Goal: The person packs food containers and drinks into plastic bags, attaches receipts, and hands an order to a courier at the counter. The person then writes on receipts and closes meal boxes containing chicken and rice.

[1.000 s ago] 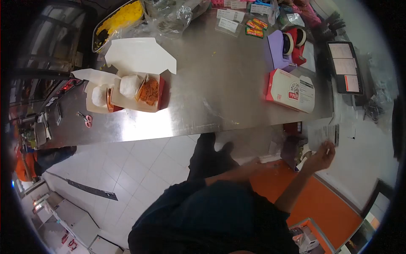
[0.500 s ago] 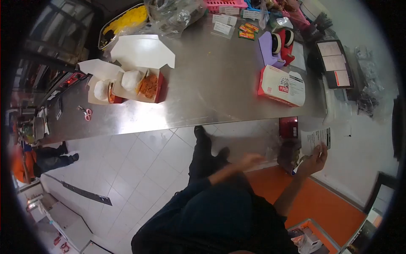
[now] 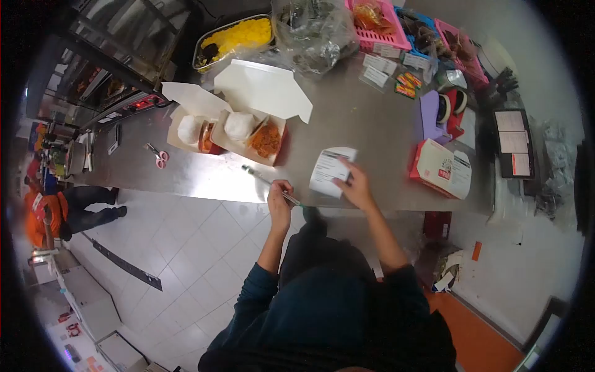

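My left hand (image 3: 280,193) is closed around a slim pen (image 3: 257,174) over the front edge of the steel table. The pen slants from upper left to lower right. A printed paper slip (image 3: 325,172) is pinched in my right hand (image 3: 356,186), just above the tabletop. Left of the slip stand two open takeaway boxes, the larger box (image 3: 282,147) and the smaller box (image 3: 180,137). Each has a white mound and reddish-orange food inside. A closed red and white box (image 3: 443,170) with a printed slip on top sits to the right.
Scissors (image 3: 158,156) lie at the table's left. Tape dispensers (image 3: 432,118) stand behind the closed box. Along the back are a tray of yellow food (image 3: 245,37), a large plastic bag (image 3: 313,34) and a pink basket (image 3: 378,38). A person in orange (image 3: 52,214) is at far left.
My right hand has brought the paper slip from the right wall to over the table. My left hand has moved left and up and now holds a pen. The view has shifted.
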{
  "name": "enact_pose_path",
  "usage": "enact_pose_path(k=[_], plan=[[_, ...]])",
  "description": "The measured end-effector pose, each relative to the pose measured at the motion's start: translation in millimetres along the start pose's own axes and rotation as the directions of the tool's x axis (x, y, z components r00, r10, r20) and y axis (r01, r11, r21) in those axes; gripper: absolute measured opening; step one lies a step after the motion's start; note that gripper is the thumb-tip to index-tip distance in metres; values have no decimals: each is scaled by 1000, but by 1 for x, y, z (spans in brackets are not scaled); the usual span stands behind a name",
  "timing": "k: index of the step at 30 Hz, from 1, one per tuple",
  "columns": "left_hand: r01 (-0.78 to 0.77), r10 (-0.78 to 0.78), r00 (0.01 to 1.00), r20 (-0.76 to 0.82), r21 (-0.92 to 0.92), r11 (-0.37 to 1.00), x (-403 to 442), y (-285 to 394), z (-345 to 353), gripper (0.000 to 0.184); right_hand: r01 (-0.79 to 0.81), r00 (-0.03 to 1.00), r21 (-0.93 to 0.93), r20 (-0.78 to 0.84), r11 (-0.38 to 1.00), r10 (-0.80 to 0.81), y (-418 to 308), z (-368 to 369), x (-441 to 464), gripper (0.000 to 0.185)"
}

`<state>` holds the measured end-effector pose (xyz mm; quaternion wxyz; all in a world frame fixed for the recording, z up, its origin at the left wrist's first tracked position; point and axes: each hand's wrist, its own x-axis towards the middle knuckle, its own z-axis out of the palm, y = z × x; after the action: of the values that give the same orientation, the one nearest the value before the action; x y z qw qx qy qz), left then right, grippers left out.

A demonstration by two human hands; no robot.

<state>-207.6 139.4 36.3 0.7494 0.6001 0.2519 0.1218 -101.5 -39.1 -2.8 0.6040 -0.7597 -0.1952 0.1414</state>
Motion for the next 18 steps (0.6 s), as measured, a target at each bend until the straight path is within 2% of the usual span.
enact_pose_path(k=[1,3,4,5,7,8,9,14,17,18], plan=[[-50,48,998,-37,-64,997,5,3,0,34,59,993,-344,113,937,-21,5,9,15,65],[-151,130,984,-118,-183,971,13,7,7,24,49,997,-675,82,736,10,-7,16,32,70],[-109,79,990,-114,-288,951,15,13,10,10,39,998,-806,65,591,22,-13,18,40,73],[-209,196,975,-103,-142,968,23,1,7,9,59,994,-808,98,586,36,-13,18,45,76],[-388,396,918,-22,146,910,38,-30,0,11,91,983,-811,164,578,76,-8,12,51,83],[-255,270,961,-67,171,952,39,-34,5,14,100,985,-809,163,579,57,-6,11,51,99],[-152,162,983,-84,117,981,43,-35,11,14,105,983,-802,172,588,59,-8,12,51,104],[-251,267,959,-100,151,956,65,-58,25,11,99,981,-782,181,615,72,-10,10,56,119],[-259,268,959,-96,97,961,56,-54,25,11,93,977,-787,189,610,94,-13,10,56,120],[-317,331,942,-51,185,930,55,-55,24,11,91,977,-786,189,612,97,-13,9,57,120]])
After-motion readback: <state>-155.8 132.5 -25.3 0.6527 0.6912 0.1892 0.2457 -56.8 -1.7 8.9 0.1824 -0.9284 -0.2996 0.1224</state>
